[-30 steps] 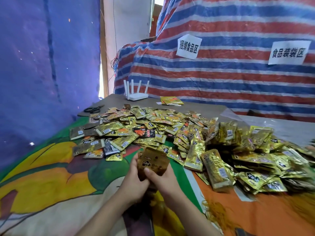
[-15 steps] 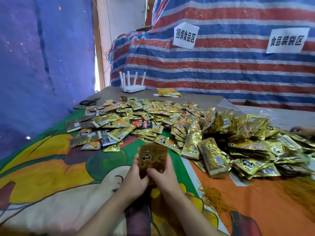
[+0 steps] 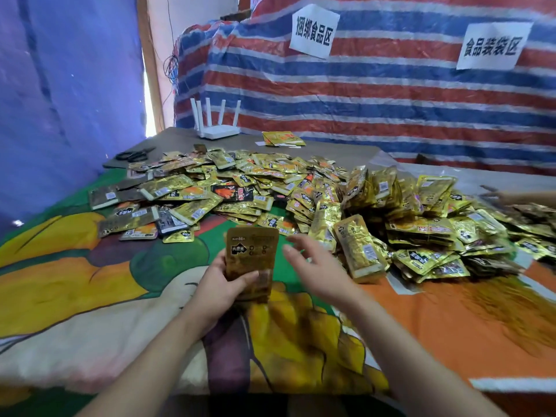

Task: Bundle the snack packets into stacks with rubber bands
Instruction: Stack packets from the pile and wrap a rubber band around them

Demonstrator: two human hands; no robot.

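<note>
My left hand (image 3: 219, 284) grips a small upright stack of brown-gold snack packets (image 3: 251, 255), thumb across its lower front. My right hand (image 3: 316, 266) hovers just to the right of the stack, fingers spread and holding nothing. A large heap of gold snack packets (image 3: 301, 200) covers the table beyond both hands. One thick gold bundle (image 3: 359, 246) leans at the heap's near edge, close to my right fingers. A tangle of yellowish rubber bands (image 3: 508, 308) lies on the orange cloth at the right.
A colourful printed cloth (image 3: 75, 290) covers the near table. Scissors (image 3: 132, 155) and a white router (image 3: 215, 132) sit at the far left and back. Another person's hand (image 3: 505, 197) reaches into the heap from the right edge. A striped tarp (image 3: 391, 94) hangs behind.
My right hand has let go of the stack and moved right toward the heap, fingers spread. The left hand now holds the stack alone. The other person's hand reaches further in.
</note>
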